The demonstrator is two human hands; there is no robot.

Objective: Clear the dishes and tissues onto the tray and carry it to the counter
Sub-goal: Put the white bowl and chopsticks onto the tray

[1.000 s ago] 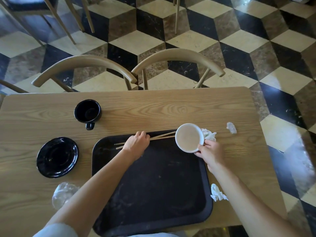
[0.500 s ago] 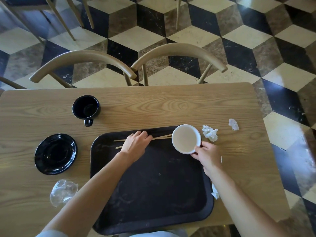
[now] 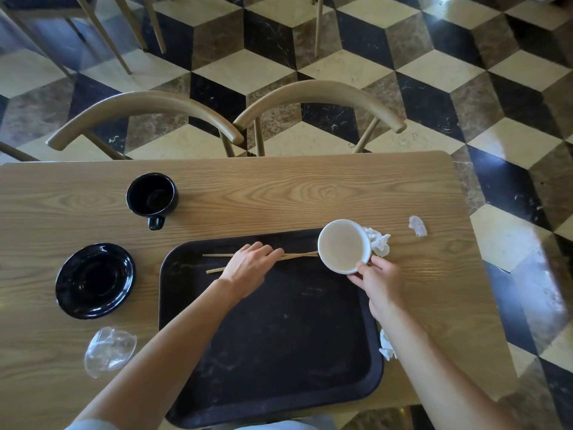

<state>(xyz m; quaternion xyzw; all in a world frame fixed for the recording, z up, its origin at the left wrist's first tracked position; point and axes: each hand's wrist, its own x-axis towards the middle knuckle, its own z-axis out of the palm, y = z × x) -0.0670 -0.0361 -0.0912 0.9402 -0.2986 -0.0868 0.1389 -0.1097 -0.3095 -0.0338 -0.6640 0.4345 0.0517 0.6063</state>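
Note:
A black tray [image 3: 279,352] lies on the wooden table [image 3: 279,193] in front of me. My right hand [image 3: 376,282] grips the near rim of a white bowl [image 3: 342,245] at the tray's far right corner. My left hand [image 3: 249,266] rests flat on a pair of wooden chopsticks [image 3: 297,255] lying along the tray's far edge. A crumpled tissue [image 3: 378,242] lies just right of the bowl, a smaller tissue [image 3: 417,225] further right, and a third tissue [image 3: 387,347] shows beside the tray under my right forearm.
A black mug [image 3: 152,197] stands left of centre and a black saucer [image 3: 94,280] lies left of the tray. Crumpled clear plastic [image 3: 108,350] sits near the front left. Two wooden chairs [image 3: 319,97] stand tucked at the table's far side.
My right hand has brought the white bowl slightly inward over the tray's far right corner. My left hand has stayed on the chopsticks. The camera view shifted a little.

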